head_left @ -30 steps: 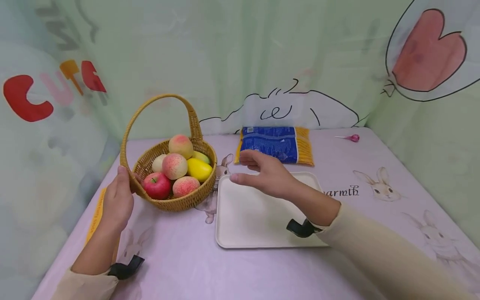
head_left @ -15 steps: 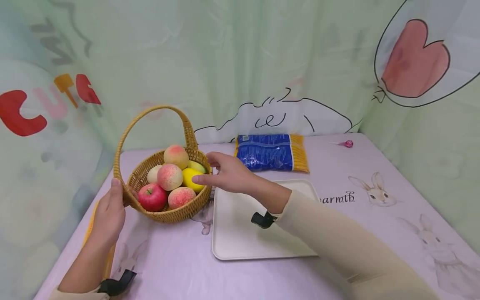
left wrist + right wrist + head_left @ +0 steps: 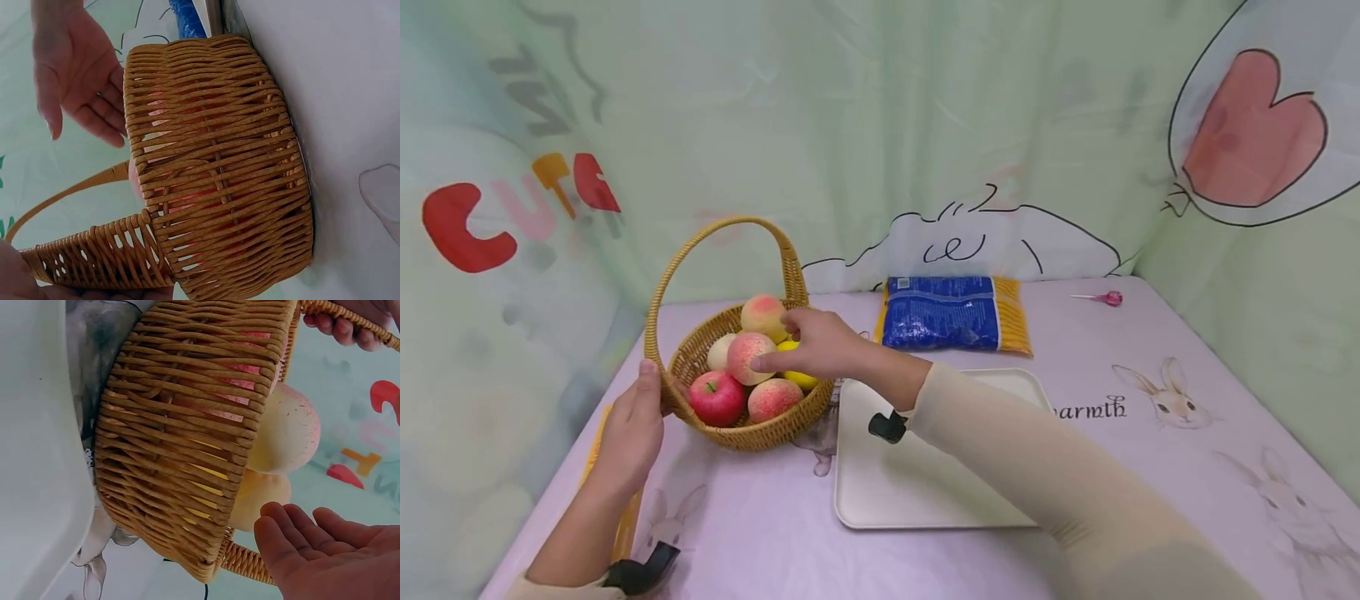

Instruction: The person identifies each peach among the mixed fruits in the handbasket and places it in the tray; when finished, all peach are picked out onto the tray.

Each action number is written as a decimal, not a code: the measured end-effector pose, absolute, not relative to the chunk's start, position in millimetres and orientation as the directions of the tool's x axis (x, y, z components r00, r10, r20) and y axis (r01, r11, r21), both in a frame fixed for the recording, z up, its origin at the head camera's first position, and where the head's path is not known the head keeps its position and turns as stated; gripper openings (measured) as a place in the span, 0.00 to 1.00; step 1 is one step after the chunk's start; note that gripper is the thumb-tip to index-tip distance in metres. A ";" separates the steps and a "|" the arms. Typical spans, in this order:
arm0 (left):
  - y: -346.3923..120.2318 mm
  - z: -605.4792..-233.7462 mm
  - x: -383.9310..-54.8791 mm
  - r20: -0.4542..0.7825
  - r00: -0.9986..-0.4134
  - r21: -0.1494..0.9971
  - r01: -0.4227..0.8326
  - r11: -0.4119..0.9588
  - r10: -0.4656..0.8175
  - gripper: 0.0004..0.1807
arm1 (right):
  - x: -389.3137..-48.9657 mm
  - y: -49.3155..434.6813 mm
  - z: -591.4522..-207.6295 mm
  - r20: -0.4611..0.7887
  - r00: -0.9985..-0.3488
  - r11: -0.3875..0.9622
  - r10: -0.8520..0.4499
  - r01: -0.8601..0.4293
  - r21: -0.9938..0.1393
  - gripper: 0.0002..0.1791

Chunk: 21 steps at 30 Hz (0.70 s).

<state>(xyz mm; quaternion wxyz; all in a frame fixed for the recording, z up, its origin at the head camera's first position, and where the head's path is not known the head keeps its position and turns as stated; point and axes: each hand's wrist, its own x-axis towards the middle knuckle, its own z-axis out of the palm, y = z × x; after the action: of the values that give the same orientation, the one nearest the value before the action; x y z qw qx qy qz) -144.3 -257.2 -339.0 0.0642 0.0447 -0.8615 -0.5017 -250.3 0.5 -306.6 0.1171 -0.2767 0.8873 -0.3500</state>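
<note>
In the head view, a woven basket (image 3: 752,437) with a tall arched handle (image 3: 722,227) stands at the left. It holds a red apple (image 3: 717,400), a front peach (image 3: 775,402), a middle peach (image 3: 748,357), a rear peach (image 3: 762,315), a pale round fruit (image 3: 719,352) and a yellow fruit (image 3: 802,380). My left hand (image 3: 632,429) grips the handle's base; the right wrist view shows its fingers (image 3: 344,330) curled there. Over the fruit hovers my right hand (image 3: 823,342), thumb and fingers spread apart, holding nothing. It partly hides the yellow fruit.
A cream tray (image 3: 917,496) lies right of the basket, below my right forearm. Behind it is a blue and yellow packet (image 3: 940,312). A lollipop (image 3: 1111,297) lies at the back right. An orange-yellow flat item (image 3: 627,529) lies beside my left forearm.
My right hand has moved left from above the tray to over the fruit in the basket. The left hand keeps its hold on the handle. The camera view has shifted slightly.
</note>
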 end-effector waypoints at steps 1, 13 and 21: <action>-257.3 -339.1 -144.1 0.058 -0.988 0.872 -0.019 0.489 -0.143 0.41 | -251.5 -1.0 -305.4 -0.018 -0.815 0.607 -0.578 -0.416 -0.677 0.49; -255.1 -335.1 -147.0 0.032 -0.992 0.864 -0.034 0.503 -0.122 0.43 | -267.9 -16.0 -295.2 -0.074 -0.824 0.691 -0.562 -0.419 -0.588 0.45; -259.5 -336.9 -141.9 -0.030 -0.991 0.848 -0.095 0.521 -0.132 0.43 | -273.4 -33.2 -294.7 -0.106 -0.794 0.718 -0.599 -0.473 -0.511 0.43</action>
<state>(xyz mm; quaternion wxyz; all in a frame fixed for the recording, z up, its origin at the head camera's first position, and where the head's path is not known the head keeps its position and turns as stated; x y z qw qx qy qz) -141.9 -259.5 -336.9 0.0190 0.0653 -0.8717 -0.4852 -273.4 -33.2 -294.7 0.1333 -0.2923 0.9171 -0.2360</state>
